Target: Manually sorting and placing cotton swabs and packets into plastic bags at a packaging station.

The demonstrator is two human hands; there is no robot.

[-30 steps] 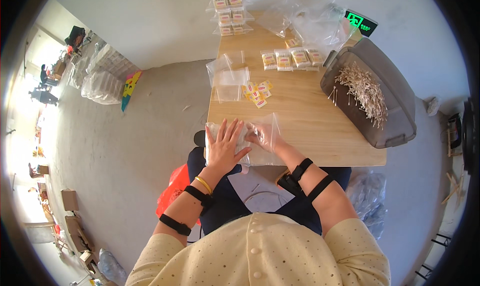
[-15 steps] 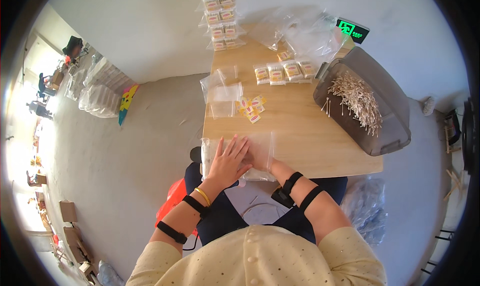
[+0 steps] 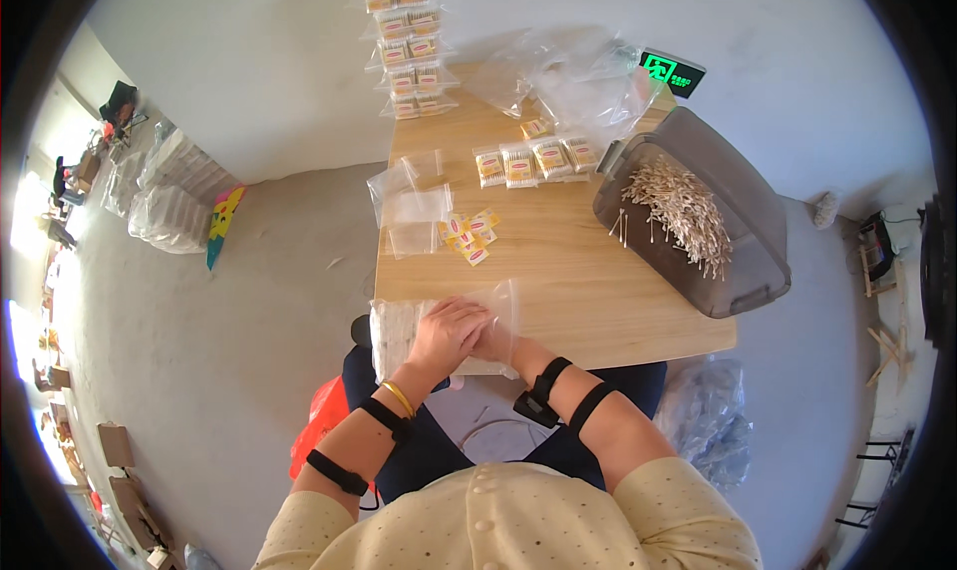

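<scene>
A pale wall [image 3: 259, 71] stood behind a wood-topped counter [image 3: 588, 281]. At its near edge lay a white bundle [image 3: 393, 333], in or under clear plastic [image 3: 506, 303]. The left hand [image 3: 447, 337] rested over it and overlapped the right hand [image 3: 491, 344], apparently to steady the load. Film veiled the right; I could not tell whether either gripped. The swabs [image 3: 683, 221] sat in a grey bin [image 3: 763, 226] rightward, presumably for easy reach.

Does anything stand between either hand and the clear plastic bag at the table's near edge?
Nothing visible blocks the left hand, which appears to rest on the clear plastic bag. The right hand seems to be inside the bag's right end, under clear film; the left hand partly covers it.
</scene>
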